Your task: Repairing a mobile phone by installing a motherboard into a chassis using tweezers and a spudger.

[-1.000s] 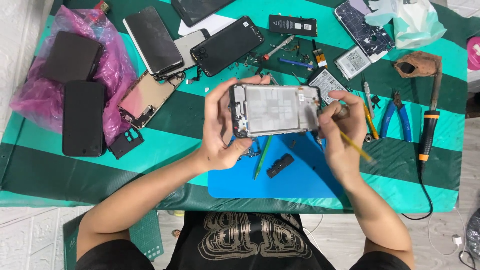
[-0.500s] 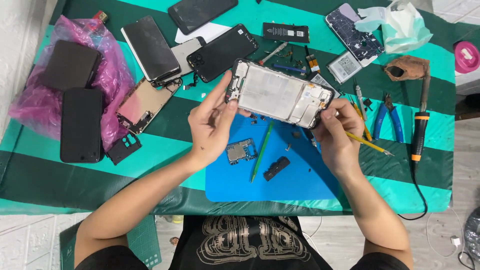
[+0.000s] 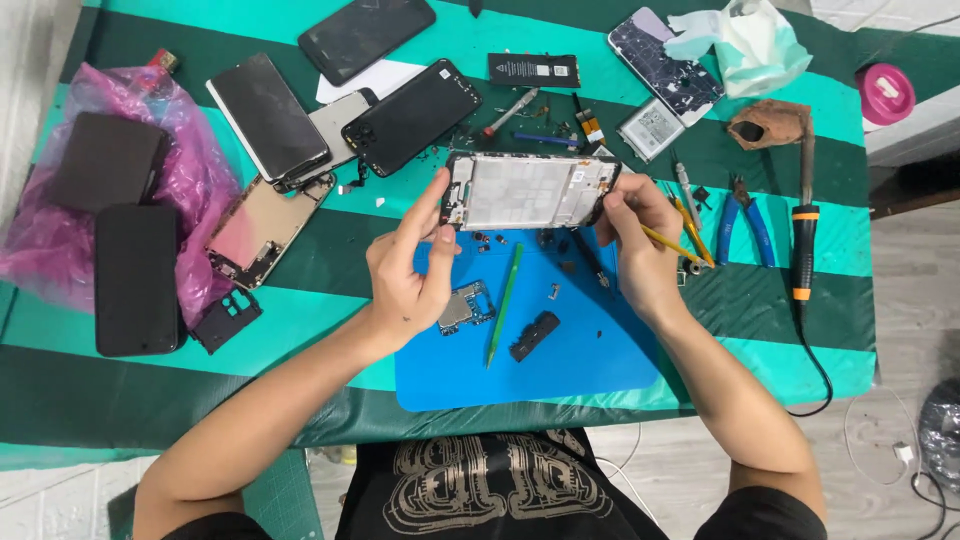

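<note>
Both hands hold an opened phone frame (image 3: 528,190) level above a blue work mat (image 3: 560,360). My left hand (image 3: 408,270) pinches its left end with thumb and fingers. My right hand (image 3: 640,240) grips the right end and also holds a thin yellow tool (image 3: 672,244) that points to the right. On the mat lie a small circuit board (image 3: 463,308), a green pry stick (image 3: 504,302), a black plastic part (image 3: 535,336) and several tiny pieces.
The table has a green striped cloth (image 3: 300,320). Several phones and screens (image 3: 408,118) lie at the back and left, some on a pink bag (image 3: 190,170). A battery (image 3: 651,130), blue pliers (image 3: 745,225) and a soldering iron (image 3: 802,250) lie right.
The phone frame has moved away from me and turned level. Both hands went with it, now farther over the mat's far edge.
</note>
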